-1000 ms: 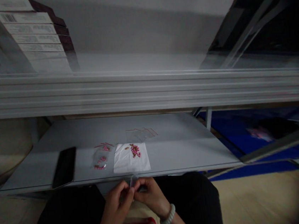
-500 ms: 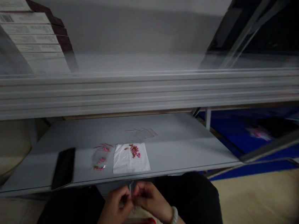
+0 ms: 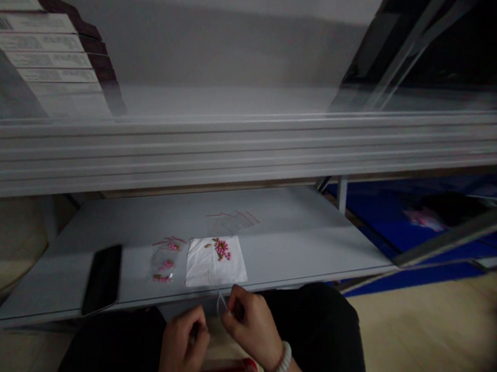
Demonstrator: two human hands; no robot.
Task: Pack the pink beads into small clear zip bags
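The right hand (image 3: pixel 252 327) is pinching a clear bag (image 3: pixel 220 303) above the lap, apparently opening it; the left hand (image 3: pixel 181 353) is curling just beside it, its grip unclear; pink beads (image 3: pixel 222 249) are waiting on white paper (image 3: pixel 202 271) on the shelf (image 3: pixel 299 246), and the bag's mouth seems to need parting next

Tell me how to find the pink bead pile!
On the long grey shelf, find the square white sheet near the front edge. The pink beads heaped near its top edge lie loose on it, not inside the clear plastic bag beside it.
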